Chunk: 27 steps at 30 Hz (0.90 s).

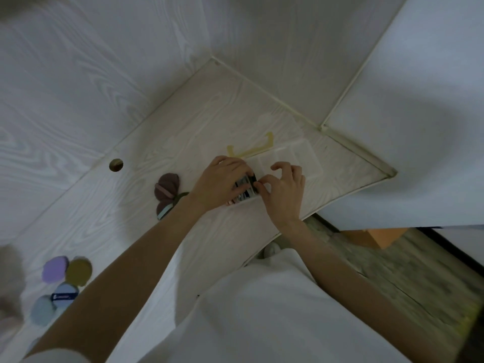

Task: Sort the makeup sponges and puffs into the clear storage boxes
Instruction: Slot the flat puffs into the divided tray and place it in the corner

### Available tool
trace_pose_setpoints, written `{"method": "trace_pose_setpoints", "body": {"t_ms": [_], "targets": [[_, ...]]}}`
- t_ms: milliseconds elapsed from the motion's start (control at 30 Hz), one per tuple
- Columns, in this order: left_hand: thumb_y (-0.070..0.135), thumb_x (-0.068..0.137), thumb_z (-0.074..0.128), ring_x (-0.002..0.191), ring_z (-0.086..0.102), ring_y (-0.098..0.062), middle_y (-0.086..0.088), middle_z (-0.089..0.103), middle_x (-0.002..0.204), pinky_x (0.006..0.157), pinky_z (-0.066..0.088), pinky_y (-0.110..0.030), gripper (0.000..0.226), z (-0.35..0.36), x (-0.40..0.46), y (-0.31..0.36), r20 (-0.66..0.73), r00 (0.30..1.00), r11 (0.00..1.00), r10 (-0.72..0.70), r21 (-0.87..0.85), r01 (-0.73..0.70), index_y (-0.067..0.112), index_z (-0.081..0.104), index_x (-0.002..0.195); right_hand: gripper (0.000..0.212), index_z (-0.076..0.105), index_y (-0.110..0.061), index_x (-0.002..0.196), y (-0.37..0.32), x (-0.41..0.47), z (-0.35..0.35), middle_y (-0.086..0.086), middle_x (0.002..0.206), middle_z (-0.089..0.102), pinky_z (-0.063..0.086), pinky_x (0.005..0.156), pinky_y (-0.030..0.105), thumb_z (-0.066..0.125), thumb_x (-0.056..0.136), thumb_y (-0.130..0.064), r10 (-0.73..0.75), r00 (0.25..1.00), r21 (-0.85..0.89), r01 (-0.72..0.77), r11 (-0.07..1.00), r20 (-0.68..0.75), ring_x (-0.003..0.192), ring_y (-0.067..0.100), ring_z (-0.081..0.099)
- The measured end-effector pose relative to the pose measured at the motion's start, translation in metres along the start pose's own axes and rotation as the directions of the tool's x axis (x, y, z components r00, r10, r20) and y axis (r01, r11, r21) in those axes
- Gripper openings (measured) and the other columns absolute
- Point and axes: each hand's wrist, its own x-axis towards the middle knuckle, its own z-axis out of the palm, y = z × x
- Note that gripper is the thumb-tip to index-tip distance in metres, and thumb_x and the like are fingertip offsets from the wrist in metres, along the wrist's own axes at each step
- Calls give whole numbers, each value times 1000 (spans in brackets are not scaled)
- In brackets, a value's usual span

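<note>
Near the table's far right corner, a stack of puffs [245, 189] sits gripped edge-on in the left hand [217, 182], while the right hand [284, 189] pinches its end with thumb and forefinger. Just beyond lies a clear storage box [290, 158]. Brown puffs [166, 188] rest left; pastel puffs [62, 279] sit well apart on the white woodgrain table [104, 205].
</note>
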Motion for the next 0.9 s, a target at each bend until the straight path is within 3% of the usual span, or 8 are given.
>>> {"method": "trace_pose_setpoints", "body": {"t_ms": [200,400,467,567,633,700,800,900], "targets": [[29,89,52,111,55,-22,-3,65,109,94,34,-29,27,4,-9,6,-44,998,996,-53,-77,49,16,62,110,10,73,-16,72,-2,5,-2,10,103,62,24,75,30,71,75,-25,-53,998,-57,51,997,-20,96,24,37],[25,91,49,96,56,-15,-1,67,101,88,40,-25,23,-20,-59,12,-293,884,908,-364,-324,266,12,65,102,13,72,-11,81,-1,-1,-8,11,107,63,32,76,36,63,82,-20,-110,994,-79,109,991,-13,100,30,45],[19,91,53,95,58,-12,3,65,103,88,43,-24,18,-26,-82,13,-295,794,826,-532,-387,410,12,64,104,14,70,-11,86,-6,-2,-14,11,110,62,34,77,37,60,84,-19,-157,987,-53,155,986,-32,103,30,43],[19,91,56,91,58,-11,2,65,104,84,45,-25,18,-23,-122,5,-286,538,603,-793,-498,623,14,63,107,19,68,-10,93,-34,-8,-23,11,107,62,33,82,32,52,87,-19,-318,946,41,321,946,-58,102,26,44],[20,91,57,94,60,-16,-3,64,108,86,47,-29,22,-16,-146,-6,-259,383,462,-887,-514,723,14,61,111,23,66,-9,96,-63,-18,-20,10,101,63,37,82,27,47,88,-18,-445,895,156,437,886,23,95,24,51],[25,90,59,100,57,-20,-6,60,115,87,45,-30,30,-9,-160,-19,-173,307,353,-936,-476,805,14,57,118,24,65,-8,100,-93,-31,-4,8,98,63,44,78,25,45,90,-17,-547,823,219,511,831,152,88,21,56],[30,88,61,109,50,-25,-11,53,124,90,41,-33,44,-1,-161,-32,-21,316,298,-948,-398,868,14,51,127,24,56,-6,114,-122,-38,35,13,112,57,46,77,32,51,91,-12,-542,752,151,527,836,376,96,26,55],[26,84,66,110,46,-30,-15,52,122,90,40,-38,46,3,-162,-40,11,405,372,-914,-372,850,10,54,125,38,41,-7,128,-142,-35,67,16,126,47,41,82,38,50,92,-16,-389,744,-104,520,848,543,109,32,46]]}}
